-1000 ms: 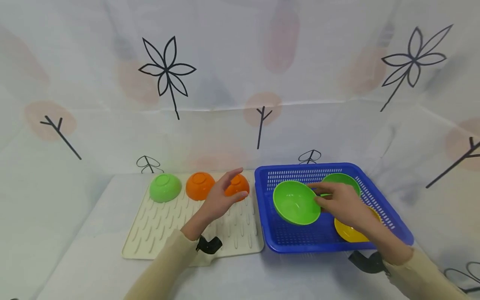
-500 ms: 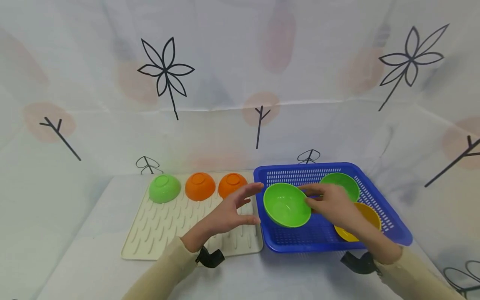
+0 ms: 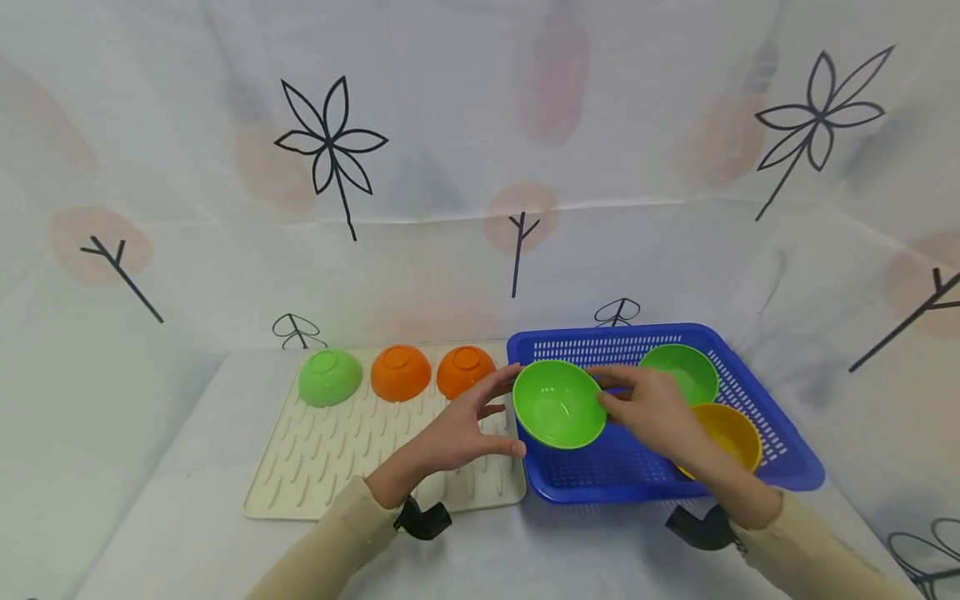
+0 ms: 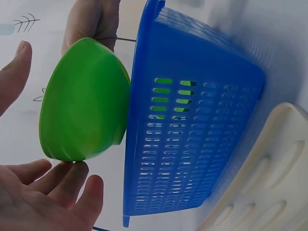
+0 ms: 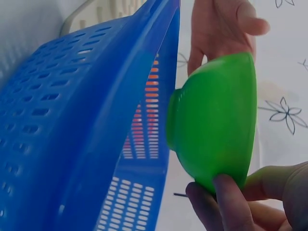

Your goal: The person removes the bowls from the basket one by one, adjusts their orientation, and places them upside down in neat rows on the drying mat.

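My right hand (image 3: 652, 408) pinches the rim of a bright green bowl (image 3: 558, 408) between thumb and fingers. The bowl is held up over the left side of the blue basket (image 3: 637, 496), its hollow tilted toward the head camera. On its other side is my left hand (image 3: 465, 429), thumb spread wide from the fingers. The left wrist view has those fingertips (image 4: 72, 173) right at the bowl's outer wall, while the thumb stands apart from it. Inside the basket lie another green bowl (image 3: 686, 375) and a yellow bowl (image 3: 727, 437), partly covered by my right arm.
Left of the basket lies a cream ridged drying mat (image 3: 330, 458). Along its back edge, a light green bowl (image 3: 328, 379), an orange bowl (image 3: 400, 375) and a second orange bowl (image 3: 463, 373) sit upside down. A patterned cloth (image 3: 435, 275) hangs behind.
The right hand has carried the green bowl leftward over the basket. My left hand has moved right from above the mat, up to the bowl's left side.
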The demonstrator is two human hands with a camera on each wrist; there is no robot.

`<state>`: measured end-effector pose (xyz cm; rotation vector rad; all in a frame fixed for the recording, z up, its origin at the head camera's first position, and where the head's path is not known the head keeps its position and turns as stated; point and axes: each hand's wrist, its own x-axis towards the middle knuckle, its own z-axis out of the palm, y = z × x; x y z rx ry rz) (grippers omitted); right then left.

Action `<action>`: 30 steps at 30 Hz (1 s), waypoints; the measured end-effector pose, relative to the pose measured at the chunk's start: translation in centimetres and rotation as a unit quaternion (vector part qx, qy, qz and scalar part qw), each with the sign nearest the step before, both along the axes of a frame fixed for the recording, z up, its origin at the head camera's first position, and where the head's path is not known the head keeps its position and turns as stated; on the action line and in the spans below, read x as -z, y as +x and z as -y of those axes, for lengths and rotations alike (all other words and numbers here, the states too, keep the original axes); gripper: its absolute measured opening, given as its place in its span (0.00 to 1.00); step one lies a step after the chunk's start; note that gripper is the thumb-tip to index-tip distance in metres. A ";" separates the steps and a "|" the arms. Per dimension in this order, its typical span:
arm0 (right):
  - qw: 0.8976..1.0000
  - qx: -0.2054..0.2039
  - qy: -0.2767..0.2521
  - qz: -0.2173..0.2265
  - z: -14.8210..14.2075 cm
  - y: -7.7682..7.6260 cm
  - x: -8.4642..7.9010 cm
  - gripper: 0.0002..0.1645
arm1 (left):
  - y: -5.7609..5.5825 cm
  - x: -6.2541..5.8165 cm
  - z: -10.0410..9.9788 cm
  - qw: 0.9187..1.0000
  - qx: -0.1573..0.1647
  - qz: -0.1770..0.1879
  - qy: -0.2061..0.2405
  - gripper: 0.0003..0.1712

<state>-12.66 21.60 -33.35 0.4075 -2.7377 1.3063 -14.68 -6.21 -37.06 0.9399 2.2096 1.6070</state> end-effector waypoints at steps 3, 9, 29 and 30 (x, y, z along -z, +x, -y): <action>1.000 0.003 -0.003 -0.009 0.3 0.0 0.0 0.20 | -0.1 0.0 -0.1 1.000 -0.012 -0.007 -0.003 0.57; 1.000 0.010 -0.014 -0.008 0.7 0.1 0.1 0.20 | -0.1 0.1 -0.1 1.000 -0.021 -0.011 0.006 0.53; 0.990 0.011 -0.139 0.012 3.3 1.5 0.5 0.22 | -0.4 0.3 1.6 0.995 -0.011 -0.045 0.089 0.53; 0.990 0.013 -0.144 0.010 3.5 1.6 0.6 0.22 | -0.4 0.3 1.7 0.995 -0.007 -0.044 0.093 0.54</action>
